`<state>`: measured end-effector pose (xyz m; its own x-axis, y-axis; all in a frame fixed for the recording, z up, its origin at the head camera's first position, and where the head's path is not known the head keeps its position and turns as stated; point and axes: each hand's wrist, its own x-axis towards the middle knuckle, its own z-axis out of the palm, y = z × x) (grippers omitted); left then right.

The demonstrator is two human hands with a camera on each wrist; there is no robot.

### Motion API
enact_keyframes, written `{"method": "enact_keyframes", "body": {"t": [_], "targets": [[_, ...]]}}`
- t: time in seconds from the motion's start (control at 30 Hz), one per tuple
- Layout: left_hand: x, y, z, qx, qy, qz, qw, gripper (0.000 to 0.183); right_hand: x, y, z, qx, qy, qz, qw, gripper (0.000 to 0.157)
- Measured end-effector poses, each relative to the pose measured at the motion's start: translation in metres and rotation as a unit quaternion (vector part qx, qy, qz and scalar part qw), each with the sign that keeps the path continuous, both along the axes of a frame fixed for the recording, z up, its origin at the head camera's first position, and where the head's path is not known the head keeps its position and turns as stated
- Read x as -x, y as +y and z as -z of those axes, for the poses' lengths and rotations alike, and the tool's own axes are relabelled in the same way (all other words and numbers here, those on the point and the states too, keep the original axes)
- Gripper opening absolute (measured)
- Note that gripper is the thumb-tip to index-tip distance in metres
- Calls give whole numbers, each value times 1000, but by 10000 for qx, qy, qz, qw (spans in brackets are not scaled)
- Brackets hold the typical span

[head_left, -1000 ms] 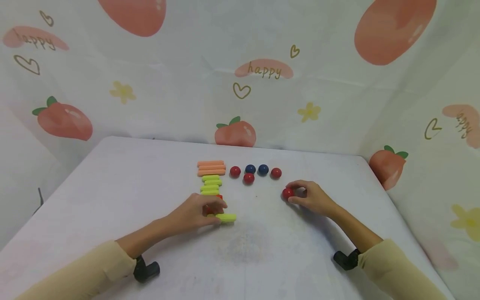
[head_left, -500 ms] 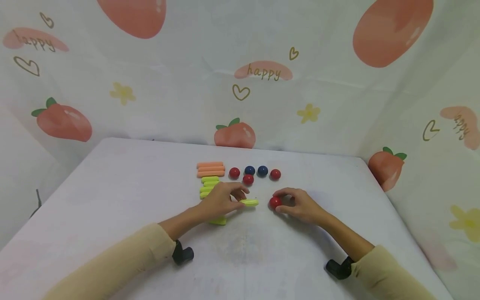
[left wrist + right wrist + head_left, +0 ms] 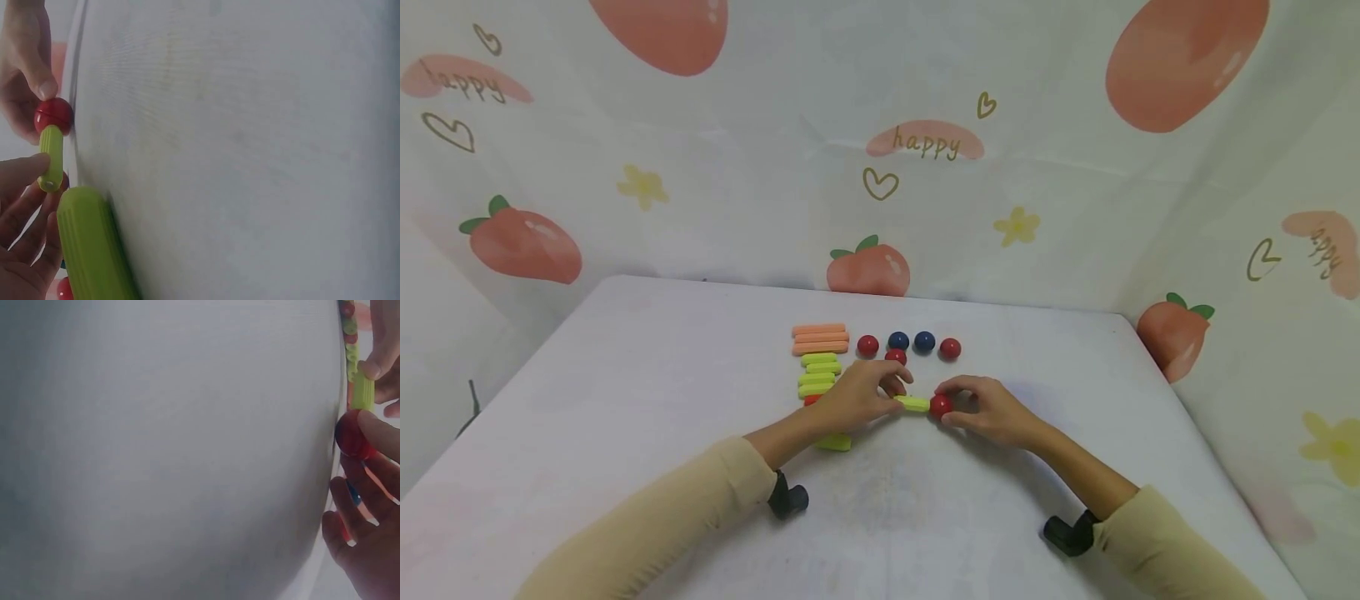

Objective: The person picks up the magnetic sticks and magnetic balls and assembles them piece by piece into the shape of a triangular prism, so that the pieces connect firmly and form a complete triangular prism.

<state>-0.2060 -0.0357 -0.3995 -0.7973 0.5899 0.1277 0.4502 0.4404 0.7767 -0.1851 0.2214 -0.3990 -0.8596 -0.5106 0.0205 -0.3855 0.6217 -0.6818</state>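
My left hand (image 3: 859, 398) pinches a short yellow-green ribbed stick (image 3: 914, 404) between thumb and fingers. A red ball (image 3: 940, 407) is held by the thumb and fingers of my right hand (image 3: 998, 414). In the head view the stick's right end meets the ball, just above the white table. The left wrist view also has the stick (image 3: 52, 156) and ball (image 3: 54, 116) end to end, with a small metallic spot on the stick's near end. From the right wrist, the ball (image 3: 355, 434) appears under my thumb, against the stick (image 3: 362, 392).
Behind my hands lie orange sticks (image 3: 820, 339), red balls (image 3: 950, 349) and blue balls (image 3: 924, 342). Several yellow-green sticks (image 3: 817, 379) lie left of my left hand, which partly covers red pieces and another yellow-green stick (image 3: 835, 442). A printed cloth (image 3: 760, 208) hangs behind the table (image 3: 1075, 367).
My left hand has lifted the yellow-green stick from the near group and carried it right and away from me. My right hand has brought the red ball left until both meet.
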Motion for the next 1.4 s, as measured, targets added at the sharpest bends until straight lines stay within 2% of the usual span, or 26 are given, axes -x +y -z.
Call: {"method": "enact_keyframes", "body": {"t": [0.23,0.43,0.6,0.8,1.0,1.2,1.4], "targets": [[3,-7,-1,-121,-67,3,9999,35,0,2,-2,-107,-72,29,9999,41],[15,-15,-2,-588,131,-538,9967,31,3,10,-3,-299,-129,197,9993,40],[26,-13,-2,-652,-32,-746,9951,41,5,16,-2,-329,-161,228,9991,40],[34,-3,-1,-244,-178,-730,9969,51,7,20,-3,-267,-161,220,9993,41],[35,5,-4,74,-158,-717,9973,49,9,21,-2,-252,-131,223,9993,40],[33,7,-6,239,-65,-701,9972,40,9,20,-3,-220,-123,233,9994,39],[27,4,-6,116,-236,-396,9989,38,9,21,-4,-235,-135,230,9994,39]]}}
